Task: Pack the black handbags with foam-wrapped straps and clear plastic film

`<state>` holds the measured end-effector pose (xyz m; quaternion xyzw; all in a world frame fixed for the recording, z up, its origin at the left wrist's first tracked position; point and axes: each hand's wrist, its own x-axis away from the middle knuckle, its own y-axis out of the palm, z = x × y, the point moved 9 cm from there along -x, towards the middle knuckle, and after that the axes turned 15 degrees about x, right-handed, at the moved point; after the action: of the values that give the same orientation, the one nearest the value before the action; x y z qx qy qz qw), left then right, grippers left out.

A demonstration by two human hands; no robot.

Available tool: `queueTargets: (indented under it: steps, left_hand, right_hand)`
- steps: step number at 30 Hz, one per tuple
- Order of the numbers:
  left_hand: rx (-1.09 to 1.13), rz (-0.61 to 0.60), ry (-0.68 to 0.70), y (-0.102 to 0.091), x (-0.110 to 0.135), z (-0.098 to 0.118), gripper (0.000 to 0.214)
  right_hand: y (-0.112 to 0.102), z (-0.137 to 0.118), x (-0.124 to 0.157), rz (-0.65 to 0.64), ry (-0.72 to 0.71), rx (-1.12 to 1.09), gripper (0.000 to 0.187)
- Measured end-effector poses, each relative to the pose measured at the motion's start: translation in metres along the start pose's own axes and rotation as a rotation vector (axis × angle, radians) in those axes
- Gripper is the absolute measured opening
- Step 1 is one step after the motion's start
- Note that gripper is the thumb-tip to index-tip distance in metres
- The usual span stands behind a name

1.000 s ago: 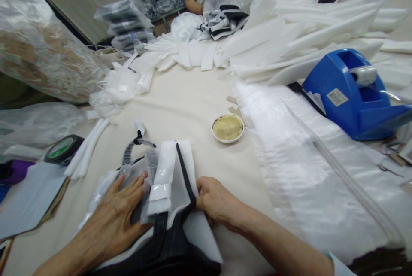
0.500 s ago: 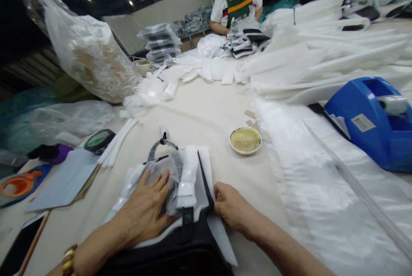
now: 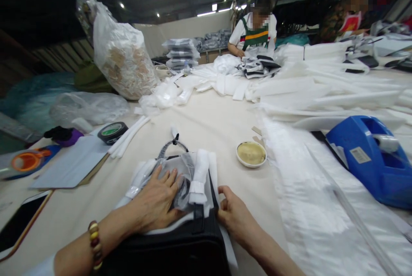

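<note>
A black bag [image 3: 174,246] lies on the cream table in front of me, partly wrapped in white foam sheet [image 3: 210,166] and clear plastic. My left hand [image 3: 157,198] lies flat on the plastic over the bag, fingers stretched out. My right hand [image 3: 233,213] is at the bag's right edge, fingers curled and pinching the foam sheet's edge. A grey cord handle with a small tag [image 3: 172,143] sticks out beyond the wrapped end.
A small bowl of yellowish paste [image 3: 251,154] stands just right of the bag. A blue tape dispenser [image 3: 370,156] and stacked white foam sheets [image 3: 322,91] fill the right. A tape roll [image 3: 112,132], papers, a phone [image 3: 22,220] and plastic sacks lie left. Two other people work at the far end.
The view has tilted upward, showing more of the room. My hands stay on the bag; the right hand's fingers have loosened a little at the foam edge.
</note>
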<state>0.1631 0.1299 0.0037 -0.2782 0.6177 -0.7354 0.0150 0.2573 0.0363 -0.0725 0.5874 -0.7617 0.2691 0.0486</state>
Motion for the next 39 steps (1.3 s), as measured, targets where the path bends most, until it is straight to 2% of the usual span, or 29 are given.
queueTargets:
  steps: [3, 5, 9, 11, 15, 19, 25, 30, 34, 37, 39]
  left_hand:
    - [0.005, -0.023, -0.006, 0.002, 0.001, 0.000, 0.071]
    - [0.008, -0.022, 0.001, 0.002, 0.002, 0.001, 0.071]
    - [0.008, 0.003, -0.003, 0.003, 0.002, -0.001, 0.070]
    - [0.015, 0.012, -0.005, 0.004, 0.003, -0.003, 0.069]
    - [0.025, 0.032, 0.004, 0.003, 0.001, -0.003, 0.066]
    - [0.015, 0.028, 0.001, 0.001, 0.000, -0.002, 0.066]
    - [0.044, 0.038, 0.023, 0.001, 0.004, -0.001, 0.065]
    - [0.067, 0.053, 0.051, 0.005, 0.002, -0.004, 0.063]
    - [0.081, 0.030, 0.045, 0.005, 0.000, -0.005, 0.064]
    - [0.086, -0.002, 0.041, 0.006, 0.000, -0.005, 0.065]
    - [0.073, -0.008, 0.041, 0.006, 0.000, -0.005, 0.067]
  right_hand:
    - [-0.009, -0.009, 0.000, 0.093, -0.079, 0.301, 0.024]
    - [-0.015, -0.012, -0.001, 0.134, -0.095, 0.398, 0.022]
    - [-0.018, -0.019, -0.007, 0.053, -0.169, 0.323, 0.014]
    - [-0.022, -0.023, -0.016, 0.052, -0.218, 0.259, 0.013]
    - [-0.033, -0.025, -0.047, 0.211, -0.231, 0.192, 0.018]
    - [-0.032, -0.024, -0.067, 0.337, -0.205, 0.155, 0.017]
    - [-0.026, -0.017, -0.063, 0.329, -0.192, 0.089, 0.013]
    - [-0.028, -0.013, -0.066, 0.414, -0.090, 0.096, 0.005]
    - [-0.027, -0.020, -0.070, 0.463, -0.066, 0.146, 0.010]
    - [-0.029, -0.029, -0.069, 0.426, -0.114, 0.182, 0.016]
    - [-0.031, -0.034, -0.063, 0.349, -0.185, 0.207, 0.017]
